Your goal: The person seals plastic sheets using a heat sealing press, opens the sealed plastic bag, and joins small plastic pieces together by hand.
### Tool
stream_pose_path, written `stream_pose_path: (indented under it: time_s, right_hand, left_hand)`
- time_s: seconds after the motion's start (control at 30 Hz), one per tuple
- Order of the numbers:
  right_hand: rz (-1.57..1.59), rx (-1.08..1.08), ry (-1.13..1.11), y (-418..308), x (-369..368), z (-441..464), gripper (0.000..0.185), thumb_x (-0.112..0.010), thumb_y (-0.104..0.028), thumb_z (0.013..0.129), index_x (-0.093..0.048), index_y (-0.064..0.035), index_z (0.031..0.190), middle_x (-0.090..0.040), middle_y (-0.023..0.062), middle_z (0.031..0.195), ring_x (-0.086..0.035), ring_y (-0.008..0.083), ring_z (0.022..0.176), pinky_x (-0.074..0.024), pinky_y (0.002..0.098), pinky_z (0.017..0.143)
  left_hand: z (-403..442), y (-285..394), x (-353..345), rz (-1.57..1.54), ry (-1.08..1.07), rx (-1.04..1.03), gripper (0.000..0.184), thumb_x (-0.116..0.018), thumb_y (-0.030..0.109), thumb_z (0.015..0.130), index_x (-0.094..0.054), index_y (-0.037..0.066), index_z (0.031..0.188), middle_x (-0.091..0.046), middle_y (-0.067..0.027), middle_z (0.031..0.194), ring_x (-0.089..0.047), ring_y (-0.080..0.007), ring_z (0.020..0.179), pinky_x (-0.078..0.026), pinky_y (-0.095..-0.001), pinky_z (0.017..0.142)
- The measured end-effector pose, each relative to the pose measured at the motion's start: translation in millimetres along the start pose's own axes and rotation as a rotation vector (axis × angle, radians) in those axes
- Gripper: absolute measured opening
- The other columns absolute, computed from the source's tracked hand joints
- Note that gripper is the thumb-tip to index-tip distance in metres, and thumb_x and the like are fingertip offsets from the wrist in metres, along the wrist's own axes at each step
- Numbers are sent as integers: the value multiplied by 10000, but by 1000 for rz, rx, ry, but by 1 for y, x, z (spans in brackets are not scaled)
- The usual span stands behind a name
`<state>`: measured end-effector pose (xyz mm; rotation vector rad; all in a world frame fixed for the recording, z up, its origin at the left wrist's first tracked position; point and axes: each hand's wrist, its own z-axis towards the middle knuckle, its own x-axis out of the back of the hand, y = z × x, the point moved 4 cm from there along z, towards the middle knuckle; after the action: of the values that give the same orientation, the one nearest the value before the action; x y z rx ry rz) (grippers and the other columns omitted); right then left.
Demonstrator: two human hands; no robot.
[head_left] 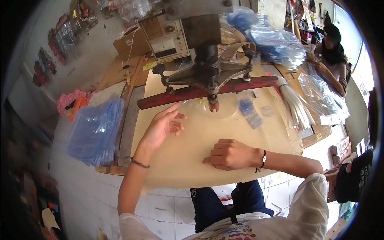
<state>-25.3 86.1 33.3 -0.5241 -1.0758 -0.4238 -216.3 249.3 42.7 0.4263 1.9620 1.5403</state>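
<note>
My left hand (162, 126) is raised over the tan paper sheet (192, 148), fingers apart and half bent, holding nothing. Its fingertips are close to the lower edge of a long red bar (156, 101) on a press; whether they touch it I cannot tell. My right hand (229, 155) rests as a loose fist on the paper near the front edge, with nothing showing in it. Beyond it, below the bar, lie a round clear plastic piece (222, 112) and small blue plastic pieces (247, 107).
A stack of bluish clear plastic sheets (94, 132) lies at the left. White strips (294, 104) and clear bags (324, 100) are at the right. The press head (206, 72) hangs over the table, before a control box (166, 38). Another person (334, 56) sits at the far right.
</note>
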Motion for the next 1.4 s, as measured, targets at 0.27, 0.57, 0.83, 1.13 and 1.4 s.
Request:
stream_pose_path:
  time_s: [0.27,0.57,0.83,1.13,1.4]
  right_hand:
    - [-264,-523,168,58,64,-56,291,-690,-290,929,-704,-81,1132,-650,81,1256,-599,288,1171,-459,420,1034]
    - [-261,-704,217,93,47,-78,570,-618,-477,952,-608,-45,1323,-514,185,1452,-472,377,1341,-345,490,1130]
    - [-184,-625,333,105,39,-88,327,-639,-342,947,-666,-92,1157,-627,151,1255,-553,353,1211,-408,474,1059]
    - [-146,-624,264,88,48,-102,259,-624,-233,976,-666,-74,1176,-643,179,1225,-537,385,1211,-436,453,1063]
    - [-239,-529,411,75,56,-109,248,-633,-213,979,-660,-60,1172,-612,142,1285,-468,365,1280,-431,457,1064]
  left_hand:
    - [-156,60,-141,589,-98,-781,304,-750,281,930,-674,17,799,-721,-111,842,-699,-195,680,-516,-261,569]
    - [-200,40,-250,89,-200,-1525,194,-839,111,753,-807,55,935,-662,-28,738,-603,-102,590,-381,-226,473]
    - [-221,15,-272,210,-487,-1251,59,-718,80,881,-766,95,912,-741,-85,833,-708,-203,672,-502,-294,513]
    - [-217,16,-303,54,-365,-1556,125,-796,104,792,-818,118,914,-662,-12,737,-577,-111,555,-365,-224,458]
    - [-212,18,-284,587,-210,-1352,140,-747,100,842,-769,108,981,-730,-91,852,-673,-221,629,-503,-346,506]
